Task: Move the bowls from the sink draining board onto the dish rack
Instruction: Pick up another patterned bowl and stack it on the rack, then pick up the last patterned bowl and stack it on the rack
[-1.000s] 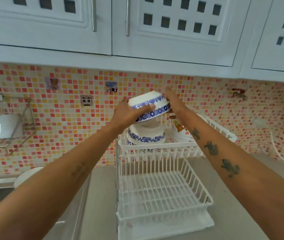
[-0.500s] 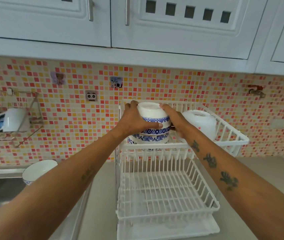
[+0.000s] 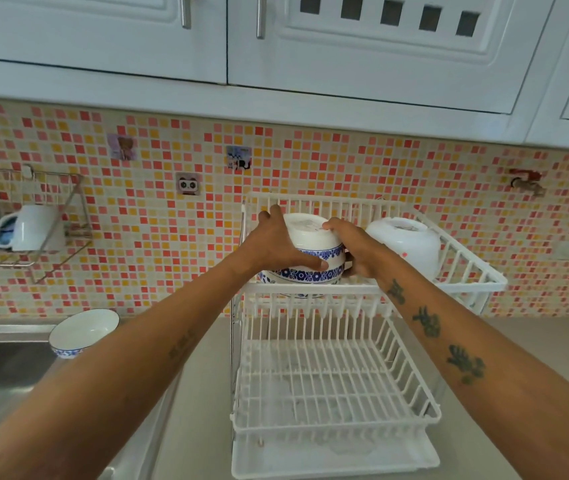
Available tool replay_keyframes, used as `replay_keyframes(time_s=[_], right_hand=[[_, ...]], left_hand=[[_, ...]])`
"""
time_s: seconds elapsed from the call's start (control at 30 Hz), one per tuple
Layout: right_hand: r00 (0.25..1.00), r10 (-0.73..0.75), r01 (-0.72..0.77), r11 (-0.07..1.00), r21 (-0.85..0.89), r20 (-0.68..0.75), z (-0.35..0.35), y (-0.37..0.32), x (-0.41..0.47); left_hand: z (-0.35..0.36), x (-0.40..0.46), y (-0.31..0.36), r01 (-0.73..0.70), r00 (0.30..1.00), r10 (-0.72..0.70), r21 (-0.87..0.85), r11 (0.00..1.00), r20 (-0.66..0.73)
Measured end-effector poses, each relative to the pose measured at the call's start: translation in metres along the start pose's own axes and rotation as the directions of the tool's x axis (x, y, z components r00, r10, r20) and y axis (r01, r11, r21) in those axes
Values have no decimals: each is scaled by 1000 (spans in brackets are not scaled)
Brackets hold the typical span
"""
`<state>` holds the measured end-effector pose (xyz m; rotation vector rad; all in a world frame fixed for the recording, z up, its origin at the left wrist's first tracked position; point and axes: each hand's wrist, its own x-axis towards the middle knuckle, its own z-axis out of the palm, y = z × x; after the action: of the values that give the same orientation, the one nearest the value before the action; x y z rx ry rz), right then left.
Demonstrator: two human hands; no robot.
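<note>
Mosaic tiles in pink, orange and cream back a grey counter under white cabinets. On the counter stands a white two-tier dish rack [image 3: 331, 386]. On its upper tier, near 12 o'clock from the view's centre, two blue-patterned bowls sit upside down, nested — the top bowl [image 3: 314, 242] over the lower bowl [image 3: 305, 277]. The left hand [image 3: 272, 244] wraps the top bowl's left side, thumb across the blue band; the right hand [image 3: 354, 251] presses its right side, so both hands grip it. At 3 o'clock from that stack, a plain white bowl [image 3: 406, 245] lies overturned on the same tier. At 9 o'clock, one blue-rimmed bowl [image 3: 83, 332] sits upright on the steel draining board [image 3: 9, 329].
</note>
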<state>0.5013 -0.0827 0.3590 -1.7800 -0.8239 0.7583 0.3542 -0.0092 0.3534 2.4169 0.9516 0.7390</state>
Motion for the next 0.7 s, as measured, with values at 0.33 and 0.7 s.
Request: replay_keyframes(time_s=[0.33,0.7], right_hand=[[1000,1,0,999,-36,25,5,0,-4],[810,-532,363,786,-500,-247,19,-18,-12]], left_hand=[[0,-1,1,29,997,-33,67,997,71],[-73,-11,-34,49,999,-41,-404,914,29]])
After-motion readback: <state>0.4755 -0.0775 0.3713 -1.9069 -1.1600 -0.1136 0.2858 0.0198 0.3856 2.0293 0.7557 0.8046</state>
